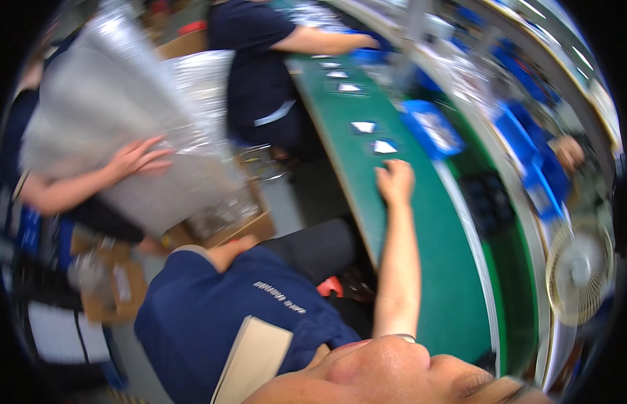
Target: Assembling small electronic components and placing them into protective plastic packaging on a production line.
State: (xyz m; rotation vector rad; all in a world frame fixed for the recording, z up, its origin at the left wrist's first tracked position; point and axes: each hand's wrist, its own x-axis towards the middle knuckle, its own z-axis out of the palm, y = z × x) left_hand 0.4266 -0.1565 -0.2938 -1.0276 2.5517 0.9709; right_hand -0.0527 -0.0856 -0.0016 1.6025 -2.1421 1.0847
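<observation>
My right hand (396, 180) reaches over the green worktop (431, 262) with its fingers curled down. Blur hides its fingertips and whatever may be under them. Just beyond it lies a small dark piece with a white face (385, 147), apart from the hand as far as I can see. A similar small white-and-dark piece (362, 126) is a little farther up, and several more follow in a line. My left arm (234, 252) shows only in part beyond my navy sleeve; its fingers cannot be made out.
A blue bin (432, 128) stands at the worktop's right edge. A fan (579, 273) is at far right. On the left, a co-worker handles a large clear plastic bag (108, 114). Another person (256, 67) works farther up the bench. Cardboard boxes (111, 283) sit on the floor.
</observation>
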